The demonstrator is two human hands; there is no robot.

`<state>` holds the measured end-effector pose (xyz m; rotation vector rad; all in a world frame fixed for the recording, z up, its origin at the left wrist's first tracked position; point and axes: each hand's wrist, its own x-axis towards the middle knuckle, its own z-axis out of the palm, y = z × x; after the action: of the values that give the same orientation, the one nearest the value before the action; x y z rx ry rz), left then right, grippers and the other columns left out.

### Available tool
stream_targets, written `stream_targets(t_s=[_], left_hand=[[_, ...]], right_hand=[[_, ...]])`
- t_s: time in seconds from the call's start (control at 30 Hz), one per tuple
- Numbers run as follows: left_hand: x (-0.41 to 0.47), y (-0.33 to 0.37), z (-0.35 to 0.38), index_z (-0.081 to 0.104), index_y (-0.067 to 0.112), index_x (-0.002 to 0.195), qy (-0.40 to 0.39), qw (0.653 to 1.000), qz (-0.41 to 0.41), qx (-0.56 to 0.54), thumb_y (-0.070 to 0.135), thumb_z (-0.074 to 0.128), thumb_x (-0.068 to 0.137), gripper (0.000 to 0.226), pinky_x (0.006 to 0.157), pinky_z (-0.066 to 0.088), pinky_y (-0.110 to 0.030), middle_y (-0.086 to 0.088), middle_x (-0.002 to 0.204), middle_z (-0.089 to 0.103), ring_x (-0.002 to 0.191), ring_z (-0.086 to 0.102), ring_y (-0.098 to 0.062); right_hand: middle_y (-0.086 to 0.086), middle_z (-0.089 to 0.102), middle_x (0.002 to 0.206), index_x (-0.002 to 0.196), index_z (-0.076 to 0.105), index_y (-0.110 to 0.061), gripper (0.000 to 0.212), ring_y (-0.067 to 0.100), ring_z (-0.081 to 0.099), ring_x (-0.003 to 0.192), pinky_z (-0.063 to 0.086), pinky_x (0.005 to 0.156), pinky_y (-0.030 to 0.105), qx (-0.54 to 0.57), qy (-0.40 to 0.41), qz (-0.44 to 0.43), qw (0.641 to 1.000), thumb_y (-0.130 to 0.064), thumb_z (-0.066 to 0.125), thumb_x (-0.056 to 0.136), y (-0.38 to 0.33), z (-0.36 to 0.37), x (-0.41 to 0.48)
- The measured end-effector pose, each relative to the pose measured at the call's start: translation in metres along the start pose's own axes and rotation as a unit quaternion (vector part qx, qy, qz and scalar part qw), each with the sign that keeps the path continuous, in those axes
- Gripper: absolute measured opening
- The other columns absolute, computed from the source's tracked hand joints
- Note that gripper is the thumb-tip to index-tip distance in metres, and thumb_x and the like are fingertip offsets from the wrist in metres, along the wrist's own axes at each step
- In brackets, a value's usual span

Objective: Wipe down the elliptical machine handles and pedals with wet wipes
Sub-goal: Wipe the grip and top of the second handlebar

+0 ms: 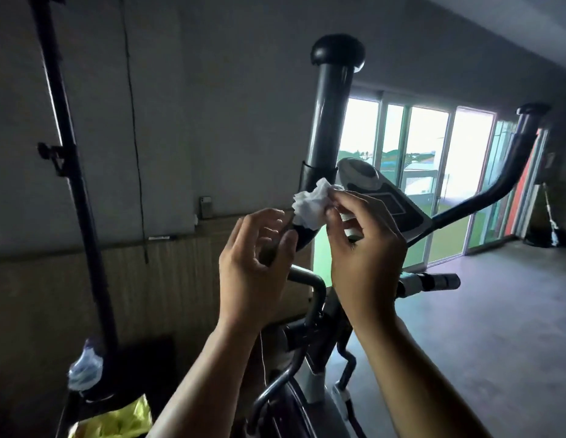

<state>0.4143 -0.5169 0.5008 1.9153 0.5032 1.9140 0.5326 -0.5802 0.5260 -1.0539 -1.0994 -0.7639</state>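
Observation:
A crumpled white wet wipe (308,205) is pinched in the fingertips of my right hand (364,248) and pressed against the lower part of the elliptical's left black handle (330,102), which rises to a round cap. My left hand (255,267) hovers just left of the handle with fingers loosely curled, holding nothing that I can see. The right handle (509,165) curves up at the far right. The console (379,191) sits between the handles, partly hidden by my right hand. Pedals are out of view.
A short fixed grip bar (433,282) sticks out to the right below the console. A black stand pole (70,172) runs down the left, with a plastic bottle (86,365) near its base. Glass sliding doors (433,184) lie behind; bare floor (496,327) spreads to the right.

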Motion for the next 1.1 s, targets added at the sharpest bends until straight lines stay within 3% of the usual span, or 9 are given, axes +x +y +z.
stream_targets(t_s=[0.1, 0.3, 0.43, 0.53, 0.67, 0.8, 0.93, 1.03, 1.1], left_hand=[[-0.003, 0.013, 0.001, 0.067, 0.021, 0.107, 0.027, 0.996, 0.078, 0.041, 0.010, 0.075, 0.087, 0.025, 0.070, 0.044, -0.005, 0.008, 0.099, 0.062, 0.080, 0.061, 0.006], [0.014, 0.021, 0.002, 0.075, 0.019, 0.104, 0.002, 0.997, 0.062, 0.051, 0.010, 0.071, 0.090, 0.017, 0.069, 0.041, -0.004, 0.006, 0.101, 0.068, 0.076, 0.063, -0.004], [0.018, 0.026, 0.002, 0.072, 0.022, 0.112, -0.009, 0.997, 0.050, 0.065, 0.030, 0.075, 0.087, 0.026, 0.071, 0.051, -0.014, 0.008, 0.103, 0.072, 0.079, 0.067, -0.003], [0.020, 0.029, 0.005, 0.070, 0.024, 0.113, 0.007, 0.996, 0.044, 0.076, 0.040, 0.077, 0.085, 0.033, 0.069, 0.049, -0.013, 0.010, 0.101, 0.073, 0.080, 0.065, -0.003], [0.031, 0.037, 0.009, 0.070, 0.025, 0.114, 0.030, 0.993, 0.065, 0.094, 0.036, 0.076, 0.086, 0.031, 0.071, 0.050, -0.014, 0.010, 0.101, 0.075, 0.080, 0.067, -0.004], [0.036, 0.041, 0.013, 0.063, 0.033, 0.121, 0.046, 0.987, 0.096, 0.124, 0.036, 0.073, 0.089, 0.033, 0.074, 0.058, -0.031, 0.010, 0.109, 0.074, 0.089, 0.071, -0.008], [0.015, 0.020, 0.015, 0.065, 0.032, 0.122, 0.043, 0.981, 0.099, 0.162, 0.034, 0.072, 0.092, 0.031, 0.070, 0.059, -0.039, 0.006, 0.109, 0.074, 0.086, 0.073, -0.014], [-0.001, 0.008, 0.016, 0.070, 0.024, 0.123, 0.049, 0.982, 0.081, 0.162, 0.032, 0.072, 0.093, 0.031, 0.071, 0.058, -0.036, 0.006, 0.110, 0.074, 0.084, 0.071, -0.010], [0.001, 0.012, 0.018, 0.071, 0.021, 0.121, 0.062, 0.981, 0.081, 0.164, 0.030, 0.073, 0.092, 0.031, 0.073, 0.057, -0.028, 0.005, 0.110, 0.074, 0.082, 0.070, -0.006]], right_hand=[[0.003, 0.073, 0.105, 0.107, 0.075, -0.008, 0.017, 0.008, 0.065, 0.097, 0.053, 0.085, 0.020, -0.016, 0.007, -0.018, 1.000, -0.011, 0.073, 0.091, -0.006, 0.003, -0.002], [0.003, 0.074, 0.106, 0.108, 0.076, -0.007, 0.018, 0.001, 0.061, 0.101, 0.047, 0.091, 0.014, -0.012, -0.014, -0.024, 1.000, -0.010, 0.073, 0.091, -0.008, 0.002, 0.000], [0.001, 0.074, 0.110, 0.115, 0.074, -0.007, 0.022, 0.001, 0.063, 0.104, 0.044, 0.091, 0.008, 0.010, -0.045, -0.013, 0.999, -0.010, 0.066, 0.094, -0.009, -0.005, 0.001], [-0.003, 0.073, 0.106, 0.113, 0.074, -0.006, 0.022, -0.002, 0.063, 0.099, 0.045, 0.087, 0.007, 0.035, -0.062, -0.014, 0.997, -0.012, 0.063, 0.095, -0.005, -0.010, 0.002], [-0.012, 0.067, 0.101, 0.110, 0.073, -0.011, 0.017, -0.010, 0.061, 0.093, 0.046, 0.084, 0.008, 0.054, -0.079, 0.011, 0.995, -0.009, 0.066, 0.094, 0.008, -0.020, 0.006], [-0.020, 0.065, 0.102, 0.109, 0.069, -0.021, 0.019, -0.009, 0.063, 0.095, 0.047, 0.083, 0.008, 0.108, -0.106, 0.053, 0.987, -0.009, 0.067, 0.095, 0.016, -0.027, 0.017], [-0.018, 0.067, 0.105, 0.114, 0.067, -0.021, 0.020, -0.017, 0.061, 0.094, 0.044, 0.077, 0.001, 0.123, -0.171, 0.104, 0.972, -0.017, 0.067, 0.095, 0.026, -0.019, 0.024], [-0.016, 0.070, 0.107, 0.114, 0.066, -0.021, 0.022, -0.009, 0.065, 0.098, 0.052, 0.083, 0.014, 0.142, -0.188, 0.113, 0.965, -0.020, 0.070, 0.092, 0.032, -0.011, 0.025], [-0.018, 0.071, 0.105, 0.110, 0.066, -0.023, 0.020, -0.004, 0.068, 0.096, 0.054, 0.082, 0.018, 0.172, -0.189, 0.128, 0.958, -0.020, 0.071, 0.091, 0.032, -0.008, 0.026]])
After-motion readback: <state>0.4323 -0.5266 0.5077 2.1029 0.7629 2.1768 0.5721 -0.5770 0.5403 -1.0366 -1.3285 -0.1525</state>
